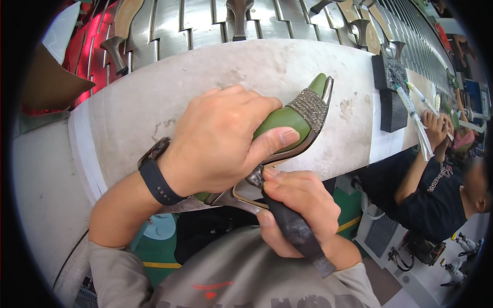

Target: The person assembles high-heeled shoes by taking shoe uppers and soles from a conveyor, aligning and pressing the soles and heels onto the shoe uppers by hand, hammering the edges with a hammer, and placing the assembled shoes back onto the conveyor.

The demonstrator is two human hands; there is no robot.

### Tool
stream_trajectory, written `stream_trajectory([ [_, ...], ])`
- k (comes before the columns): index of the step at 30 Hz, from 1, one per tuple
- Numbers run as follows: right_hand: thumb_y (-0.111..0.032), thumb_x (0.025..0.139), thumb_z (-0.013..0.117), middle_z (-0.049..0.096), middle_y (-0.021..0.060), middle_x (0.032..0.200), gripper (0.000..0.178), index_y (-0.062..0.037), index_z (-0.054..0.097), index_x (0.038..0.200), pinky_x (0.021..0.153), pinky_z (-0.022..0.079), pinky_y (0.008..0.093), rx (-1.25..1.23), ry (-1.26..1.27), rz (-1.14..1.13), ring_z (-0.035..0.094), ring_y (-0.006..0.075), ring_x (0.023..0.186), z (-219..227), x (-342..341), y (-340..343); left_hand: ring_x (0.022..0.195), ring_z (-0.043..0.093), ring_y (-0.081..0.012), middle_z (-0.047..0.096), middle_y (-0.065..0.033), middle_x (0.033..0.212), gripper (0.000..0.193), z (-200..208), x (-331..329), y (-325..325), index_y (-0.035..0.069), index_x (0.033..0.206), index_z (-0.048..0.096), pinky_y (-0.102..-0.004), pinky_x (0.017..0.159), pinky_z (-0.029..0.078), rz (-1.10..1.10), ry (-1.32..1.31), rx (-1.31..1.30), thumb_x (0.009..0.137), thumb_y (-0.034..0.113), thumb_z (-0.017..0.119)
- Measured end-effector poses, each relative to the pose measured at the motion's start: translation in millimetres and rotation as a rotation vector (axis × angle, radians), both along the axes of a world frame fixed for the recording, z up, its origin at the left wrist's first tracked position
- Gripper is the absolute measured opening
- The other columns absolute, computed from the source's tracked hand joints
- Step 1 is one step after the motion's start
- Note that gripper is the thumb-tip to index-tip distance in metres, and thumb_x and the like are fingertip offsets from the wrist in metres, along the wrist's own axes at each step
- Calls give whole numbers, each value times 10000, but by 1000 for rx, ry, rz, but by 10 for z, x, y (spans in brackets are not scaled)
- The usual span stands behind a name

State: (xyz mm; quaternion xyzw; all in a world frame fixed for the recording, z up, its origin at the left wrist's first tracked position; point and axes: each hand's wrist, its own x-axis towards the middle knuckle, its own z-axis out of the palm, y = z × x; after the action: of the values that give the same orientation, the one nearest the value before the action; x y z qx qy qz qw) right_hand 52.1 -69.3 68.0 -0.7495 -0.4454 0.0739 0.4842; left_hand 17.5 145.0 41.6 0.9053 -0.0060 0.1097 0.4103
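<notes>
A green, pointed-toe, high-heeled shoe (277,123) lies on its side over the near edge of the pale worktable. A glittering beaded band (310,109) crosses its toe, and its sole edge is shiny and metallic. My left hand (226,136) is closed over the shoe's upper, thumb pressed along its side. Below it, my right hand (303,208) grips a tool with a dark wrapped handle (294,226). The tool's lumpy grey head (255,177) is against or very near the shoe's sole by the heel; exact contact is hidden.
The white worktable (215,66) has scuffs and stains. Beyond it, a slatted metal conveyor (205,20) carries several shoes. Dark blocks (391,92) stand at the table's right, beside brushes (409,102). Another person in a dark shirt (436,195) works at the right.
</notes>
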Motion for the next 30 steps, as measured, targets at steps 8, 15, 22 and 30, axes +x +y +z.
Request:
stream_trajectory([
  [8,-24,725,867,780,210,1121,420,34,752,1124,820,629,380,167,63,126,765,339,949,-142,-8,44,876,683,-383,747,-186,952,332,73,3,-17,1,1174,746,-446,800,542,10,61,-38,1062,298,650],
  [15,-59,868,818,760,263,1179,407,40,698,1244,956,616,466,94,-37,58,759,408,1084,132,264,-336,888,692,-393,742,-206,969,337,87,-39,16,-5,1187,749,-448,819,545,20,85,-70,1084,286,616],
  [22,-22,930,797,745,260,1239,365,35,657,1263,993,613,430,105,-293,-59,748,370,1137,57,312,-247,904,688,-416,725,-223,968,319,191,31,16,-21,1179,742,-462,828,539,-54,107,-92,1063,255,629],
  [30,-50,986,735,729,271,1313,348,86,629,1289,1066,555,375,214,326,-136,726,278,1214,397,568,-491,1061,670,-444,699,-290,1145,865,341,104,-159,-56,1492,521,-482,944,530,-57,129,69,882,461,851],
])
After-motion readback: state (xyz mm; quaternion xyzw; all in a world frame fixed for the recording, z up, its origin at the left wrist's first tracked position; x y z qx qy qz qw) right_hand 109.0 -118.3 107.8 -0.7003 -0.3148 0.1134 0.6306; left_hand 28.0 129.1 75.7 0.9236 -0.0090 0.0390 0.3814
